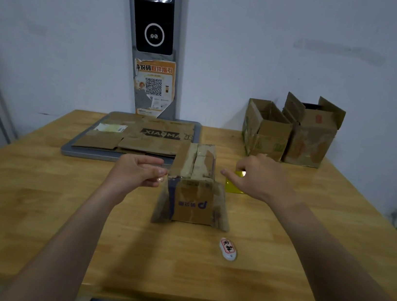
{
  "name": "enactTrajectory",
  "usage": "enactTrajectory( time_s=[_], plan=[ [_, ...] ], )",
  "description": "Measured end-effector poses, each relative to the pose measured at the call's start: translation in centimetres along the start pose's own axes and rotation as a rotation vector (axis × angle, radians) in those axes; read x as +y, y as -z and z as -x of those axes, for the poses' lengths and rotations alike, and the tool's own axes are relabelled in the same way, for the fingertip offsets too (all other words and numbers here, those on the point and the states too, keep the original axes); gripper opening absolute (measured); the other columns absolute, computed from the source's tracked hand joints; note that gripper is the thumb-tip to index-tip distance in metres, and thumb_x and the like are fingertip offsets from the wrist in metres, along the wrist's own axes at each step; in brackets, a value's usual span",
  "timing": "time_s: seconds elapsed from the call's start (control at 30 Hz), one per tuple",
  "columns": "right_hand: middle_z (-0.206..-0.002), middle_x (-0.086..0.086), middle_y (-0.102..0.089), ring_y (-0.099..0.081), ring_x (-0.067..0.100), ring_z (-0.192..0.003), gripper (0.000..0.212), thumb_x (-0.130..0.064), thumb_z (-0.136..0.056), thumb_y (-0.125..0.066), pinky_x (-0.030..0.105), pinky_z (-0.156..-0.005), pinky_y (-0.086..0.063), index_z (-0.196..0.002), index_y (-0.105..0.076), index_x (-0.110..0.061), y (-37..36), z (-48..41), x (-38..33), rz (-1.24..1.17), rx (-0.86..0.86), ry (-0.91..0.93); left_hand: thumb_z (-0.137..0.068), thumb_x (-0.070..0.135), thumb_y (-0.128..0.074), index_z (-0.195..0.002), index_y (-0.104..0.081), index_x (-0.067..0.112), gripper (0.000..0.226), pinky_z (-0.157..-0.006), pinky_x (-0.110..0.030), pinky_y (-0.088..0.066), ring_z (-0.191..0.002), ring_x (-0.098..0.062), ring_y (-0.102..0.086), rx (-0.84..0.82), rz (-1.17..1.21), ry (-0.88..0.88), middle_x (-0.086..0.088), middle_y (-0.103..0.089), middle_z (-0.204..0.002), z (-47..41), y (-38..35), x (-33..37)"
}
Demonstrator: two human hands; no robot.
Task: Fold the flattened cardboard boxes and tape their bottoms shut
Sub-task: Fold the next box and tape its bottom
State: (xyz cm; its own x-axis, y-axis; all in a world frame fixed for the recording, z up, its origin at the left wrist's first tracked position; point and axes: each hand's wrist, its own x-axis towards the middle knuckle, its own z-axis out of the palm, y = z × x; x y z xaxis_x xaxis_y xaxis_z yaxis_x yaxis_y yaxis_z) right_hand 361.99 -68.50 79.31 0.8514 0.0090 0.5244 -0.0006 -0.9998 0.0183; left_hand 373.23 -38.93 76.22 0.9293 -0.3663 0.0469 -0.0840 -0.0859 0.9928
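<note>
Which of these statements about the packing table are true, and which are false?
1. Two open boxes stand at the far right of the table. True.
2. Flattened cardboard lies on a grey tray. True.
3. The thing under the right hand is blue. False: the yellow object is there.
4. The small white tag lies on top of the middle box. False: it lies on the table, nearer the person than that box.

Upturned box [193,200] on wooden table [31,203]
</note>
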Motion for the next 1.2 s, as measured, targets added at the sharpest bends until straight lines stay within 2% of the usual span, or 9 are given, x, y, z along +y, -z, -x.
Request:
enactTrajectory(
  time_s=[0.13, 0.23, 0.33, 0.43, 0.57, 0.7, 0.8, 0.9, 1.2],
  plan=[
    [-0.047, -0.009, -0.042, -0.043, 0.006, -0.046, 0.084, -0.098, -0.075, -0.018, 0.025, -0.044, -0.023, -0.050, -0.046, -0.023, -1.3, 0.1, -0.2, -0.037, -0.041, -0.040, -0.090, 0.008, -0.078, -0.115, -0.071, 0.012, 0.026, -0.067, -0.024, -0.061, -0.080, -0.019, -0.078, 0.009, 0.039, 0.001, -0.008, -0.081, -0.094, -0.6, -0.6, -1.0],
    [-0.054, -0.006, -0.044, -0.043, 0.011, -0.052, 0.077, -0.094, -0.077, -0.030, 0.029, -0.046, -0.025, -0.055, -0.045, -0.022, -2.6, 0.2, -0.1, -0.067, -0.119, -0.090, -0.094, 0.010, -0.074, -0.117, -0.070, 0.017, 0.025, -0.067, -0.022, -0.060, -0.080, -0.014, -0.077, 0.070, 0.005, -0.022, -0.003, -0.081, -0.092, -0.9, -1.6, -1.5],
    [-0.077, -0.006, -0.057, -0.060, 0.019, -0.075, 0.068, -0.091, -0.079, -0.040, 0.033, -0.057, -0.043, -0.098, -0.062, -0.030, -3.4, 0.3, -0.4, -0.120, -0.172, -0.172, -0.095, 0.015, -0.074, -0.116, -0.073, 0.020, 0.022, -0.062, -0.017, -0.057, -0.077, -0.006, -0.076, 0.212, -0.071, -0.057, 0.008, -0.080, -0.084, -1.2, -3.0, -2.6],
    [-0.098, -0.004, -0.072, -0.067, 0.022, -0.085, 0.068, -0.083, -0.086, -0.043, 0.034, -0.063, -0.047, -0.145, -0.044, -0.049, -3.9, 0.1, -0.8, -0.146, -0.164, -0.104, -0.097, 0.017, -0.071, -0.121, -0.073, 0.018, 0.025, -0.061, -0.014, -0.057, -0.079, -0.003, -0.074, 0.381, -0.167, -0.131, 0.008, -0.079, -0.089, -1.1, -4.5, -3.4],
    [-0.111, -0.015, -0.075, -0.051, -0.002, -0.053, 0.041, -0.075, -0.090, -0.049, 0.023, -0.051, -0.032, -0.127, -0.060, -0.060, -4.1, 0.0, -1.0, -0.305, -0.214, -0.120, -0.101, 0.019, -0.065, -0.131, -0.069, 0.014, 0.031, -0.083, -0.018, -0.056, -0.102, -0.005, -0.069, 0.503, -0.346, -0.280, 0.002, -0.075, -0.116, -1.3, -6.0, -4.2],
    [-0.112, -0.022, -0.073, -0.047, -0.026, -0.060, 0.037, -0.071, -0.090, -0.057, 0.021, -0.049, -0.028, -0.123, -0.065, -0.056, -4.6, -0.2, -1.1, -0.418, -0.238, -0.164, -0.105, 0.021, -0.057, -0.141, -0.059, 0.016, 0.036, -0.089, -0.026, -0.051, -0.104, -0.009, -0.062, 0.469, -0.492, -0.193, -0.003, -0.063, -0.134, -2.3, -6.4, -5.9],
    [-0.110, -0.024, -0.073, -0.050, -0.023, -0.058, 0.037, -0.070, -0.090, -0.057, 0.021, -0.048, -0.031, -0.123, -0.066, -0.055, -4.6, -0.1, -1.0, -0.443, -0.239, -0.175, -0.104, 0.019, -0.058, -0.147, -0.050, 0.016, 0.044, -0.078, -0.031, -0.056, -0.098, -0.010, -0.059, 0.369, -0.461, -0.030, -0.003, -0.057, -0.136, -2.8, -6.2, -7.3],
    [-0.113, -0.024, -0.072, -0.054, -0.018, -0.052, 0.036, -0.068, -0.091, -0.056, 0.020, -0.047, -0.034, -0.124, -0.065, -0.056, -4.6, 0.0, -1.1, -0.451, -0.236, -0.183, -0.104, 0.020, -0.057, -0.140, -0.059, 0.019, 0.036, -0.064, -0.019, -0.047, -0.104, -0.014, -0.062, 0.297, -0.483, -0.037, 0.003, -0.066, -0.124, -3.5, -6.0, -7.5],
    [-0.112, -0.019, -0.075, -0.056, -0.014, -0.053, 0.040, -0.075, -0.089, -0.052, 0.025, -0.049, -0.042, -0.124, -0.064, -0.059, -4.8, 0.1, -1.3, -0.421, -0.228, -0.215, -0.103, 0.041, -0.056, -0.139, -0.058, 0.024, 0.039, -0.090, -0.029, -0.050, -0.124, -0.014, -0.059, 0.375, -0.406, -0.136, 0.009, -0.062, -0.133, -2.5, -5.2, -2.2]
  ],
)
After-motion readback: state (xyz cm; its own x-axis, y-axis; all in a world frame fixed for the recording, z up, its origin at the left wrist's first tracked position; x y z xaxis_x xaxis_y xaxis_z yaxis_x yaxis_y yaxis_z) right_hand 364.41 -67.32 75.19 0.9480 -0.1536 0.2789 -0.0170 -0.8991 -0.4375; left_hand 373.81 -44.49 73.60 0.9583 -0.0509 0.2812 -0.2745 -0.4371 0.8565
